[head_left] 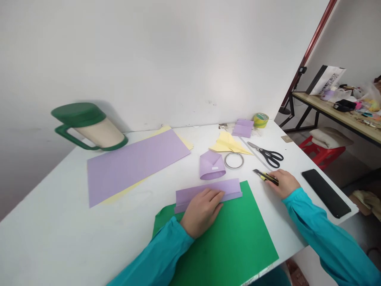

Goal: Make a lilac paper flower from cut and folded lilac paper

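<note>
My left hand [203, 209] lies flat with its fingers together on a folded purple paper strip [229, 188], pressing it onto a green sheet [238, 238]. My right hand [285, 183] rests on the white table [44, 222] to the right, its fingers closed on a black and yellow utility knife [264, 176] whose tip points left. A rolled purple paper piece [212, 165] and a ring of clear tape [234, 160] lie just beyond the strip.
Black scissors [269, 155], a ruler, a folded yellow paper [229, 144], small purple pieces [243, 128] and a yellow-green tape roll [261, 120] lie at the back right. A large purple sheet [133, 163] covers yellow paper. A green-lidded jug [89, 127] stands left. A black phone [326, 192] lies near the right edge.
</note>
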The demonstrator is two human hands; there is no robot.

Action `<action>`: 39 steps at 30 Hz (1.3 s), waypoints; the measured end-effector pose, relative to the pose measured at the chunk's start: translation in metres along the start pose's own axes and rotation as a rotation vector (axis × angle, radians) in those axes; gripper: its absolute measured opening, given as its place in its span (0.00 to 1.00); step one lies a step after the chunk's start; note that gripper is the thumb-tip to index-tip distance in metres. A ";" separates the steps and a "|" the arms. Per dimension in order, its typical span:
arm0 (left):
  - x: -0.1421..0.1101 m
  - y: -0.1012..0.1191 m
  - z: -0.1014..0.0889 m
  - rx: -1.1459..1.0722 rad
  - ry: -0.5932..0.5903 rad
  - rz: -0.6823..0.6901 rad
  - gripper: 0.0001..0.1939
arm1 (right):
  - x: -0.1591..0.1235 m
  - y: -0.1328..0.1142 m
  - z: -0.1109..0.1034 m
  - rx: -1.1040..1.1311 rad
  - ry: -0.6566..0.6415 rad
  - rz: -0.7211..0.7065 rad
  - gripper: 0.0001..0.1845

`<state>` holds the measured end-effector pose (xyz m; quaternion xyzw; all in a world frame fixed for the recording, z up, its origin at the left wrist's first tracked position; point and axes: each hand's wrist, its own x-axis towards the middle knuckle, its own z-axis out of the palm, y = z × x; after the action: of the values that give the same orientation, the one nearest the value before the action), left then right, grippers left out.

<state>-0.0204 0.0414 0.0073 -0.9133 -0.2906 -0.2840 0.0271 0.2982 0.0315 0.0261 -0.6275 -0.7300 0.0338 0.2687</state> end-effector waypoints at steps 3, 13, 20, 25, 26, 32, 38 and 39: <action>0.001 0.002 0.002 0.002 0.027 0.024 0.11 | -0.028 0.020 -0.006 -0.299 -0.027 0.098 0.13; -0.003 -0.002 0.006 -0.050 0.051 0.067 0.12 | -0.050 0.008 -0.004 -0.115 -0.029 -0.076 0.16; -0.004 -0.004 0.009 -0.045 0.044 0.052 0.12 | -0.053 -0.002 0.006 -0.062 -0.111 -0.201 0.16; -0.004 -0.003 0.010 -0.054 0.019 0.020 0.12 | -0.051 0.000 0.011 0.012 -0.156 -0.223 0.17; -0.003 -0.003 0.010 -0.056 0.015 0.014 0.12 | -0.051 0.001 0.011 0.028 -0.162 -0.227 0.17; -0.003 -0.002 0.009 -0.078 0.001 0.001 0.12 | -0.052 0.006 0.009 0.092 -0.168 -0.235 0.16; -0.002 -0.002 0.009 -0.091 0.003 -0.009 0.12 | -0.051 0.008 0.012 0.109 -0.142 -0.254 0.17; -0.002 -0.002 0.009 -0.093 0.002 -0.010 0.12 | -0.051 0.009 0.012 0.109 -0.138 -0.262 0.17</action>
<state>-0.0186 0.0435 -0.0013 -0.9119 -0.2813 -0.2984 -0.0166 0.3043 -0.0109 -0.0052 -0.5076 -0.8194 0.0812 0.2536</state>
